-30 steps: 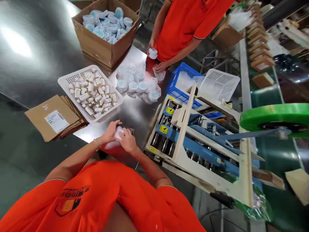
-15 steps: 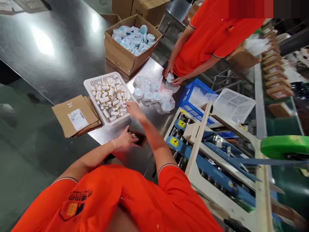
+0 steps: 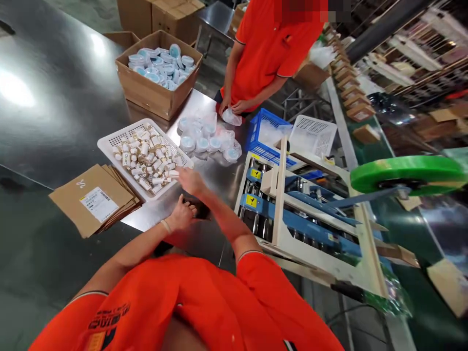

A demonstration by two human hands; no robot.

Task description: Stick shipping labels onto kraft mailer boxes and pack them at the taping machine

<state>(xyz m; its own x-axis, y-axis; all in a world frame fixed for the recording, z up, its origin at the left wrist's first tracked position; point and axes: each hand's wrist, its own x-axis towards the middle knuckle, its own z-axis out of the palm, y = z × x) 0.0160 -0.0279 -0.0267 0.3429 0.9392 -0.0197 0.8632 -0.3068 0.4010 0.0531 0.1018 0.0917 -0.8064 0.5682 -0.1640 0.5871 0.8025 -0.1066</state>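
Observation:
A white perforated basket (image 3: 106, 142) holds many small bottles (image 3: 145, 148) with white labels and gold-coloured ends. My right hand (image 3: 192, 182) is at the basket's near right edge, fingers pinched on a small white bottle (image 3: 173, 174). Below it, just off the basket, my left hand (image 3: 182, 214) hovers close to the metal table (image 3: 141, 217). Its fingers are curled and the thumb points up. The palm is turned away, so anything in it is hidden.
Flattened cardboard (image 3: 95, 195) lies left of the basket. Behind stand a carton (image 3: 146, 95) of round blue-white packs and several bagged round packs (image 3: 202, 144). A co-worker (image 3: 252, 68) handles a clear bag (image 3: 231, 117). A roller machine (image 3: 280, 209) and blue crate (image 3: 256, 141) are to the right.
The view has turned, so the scene sits farther left. My right hand has drawn slightly towards the basket's near edge. The fingers of my left hand have curled in more.

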